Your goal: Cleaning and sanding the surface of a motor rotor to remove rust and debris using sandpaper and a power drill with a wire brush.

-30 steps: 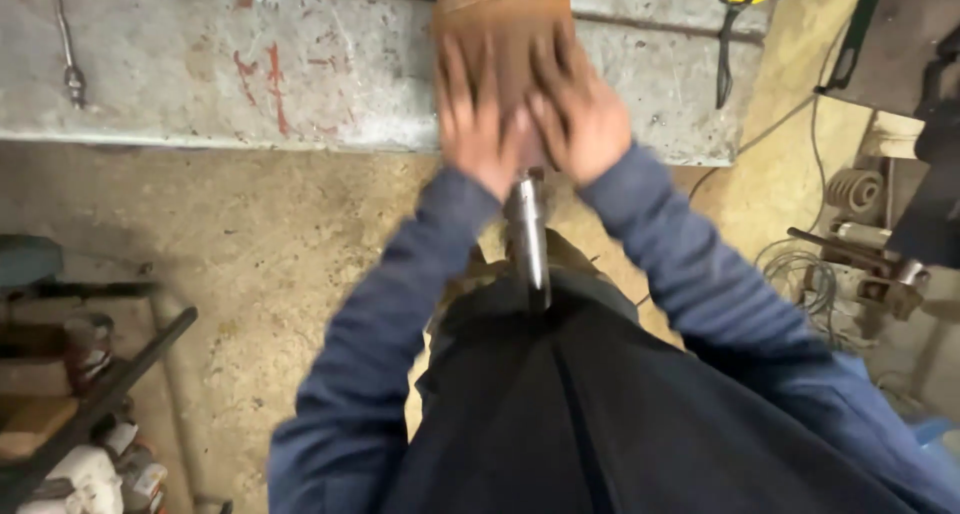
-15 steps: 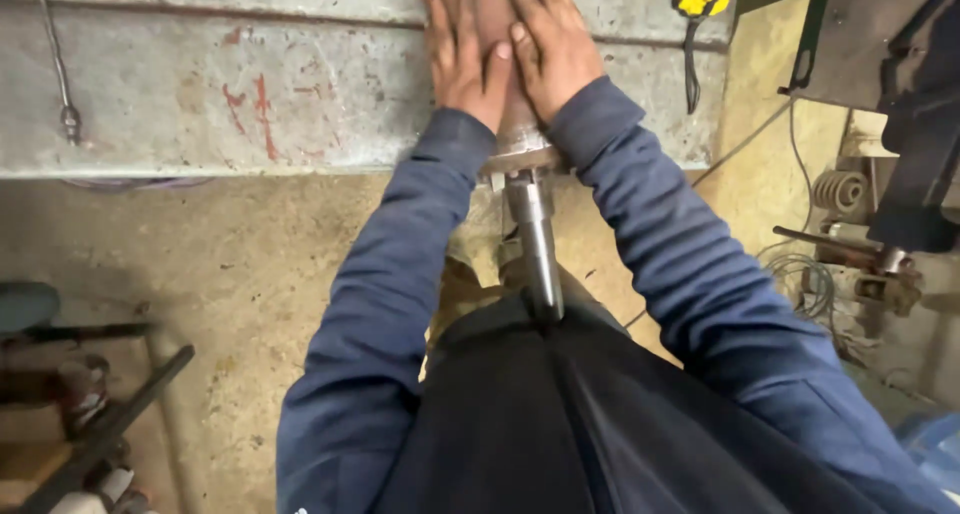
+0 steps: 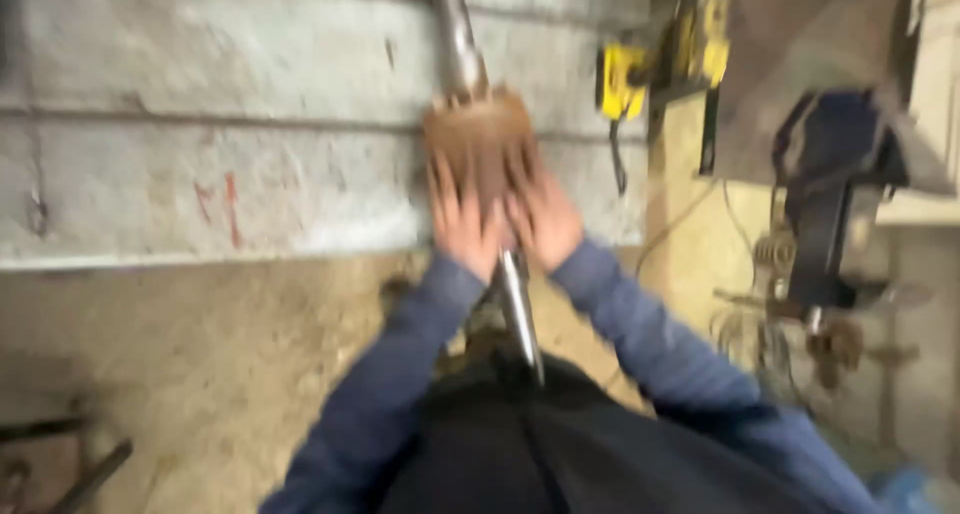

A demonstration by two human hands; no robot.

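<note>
- Up near the top middle of the head view, both hands press flat against a rusty brown drum-shaped part (image 3: 478, 134), one on each side of it.
- Left hand (image 3: 462, 219): palm laid on the lower left of the brown part, fingers spread and pointing upward over its surface. Its grip is open and flat rather than curled round anything.
- Right hand (image 3: 545, 219): palm on the lower right of the same part, fingers also spread upward. It presses on the part without pinching it.
- The brown part sits on a long shiny metal shaft (image 3: 520, 319) that runs from above the part, down between the two wrists, and ends at the person's dark clothing.
- Both forearms wear blue sleeves (image 3: 640, 334) that slope up from the bottom of the frame to meet at the part.
- Behind the hands stands a grey block wall (image 3: 200, 124) with faint red marks; below it lies a sandy, dusty floor (image 3: 180, 374).
- To the right, a yellow and black power tool (image 3: 625, 79) hangs just beside the wall, with a dark cord dangling under it.
- Farther right stands a dark blue machine (image 3: 830, 194), with coiled wire and metal bits near its foot, all too blurred to tell apart.
</note>
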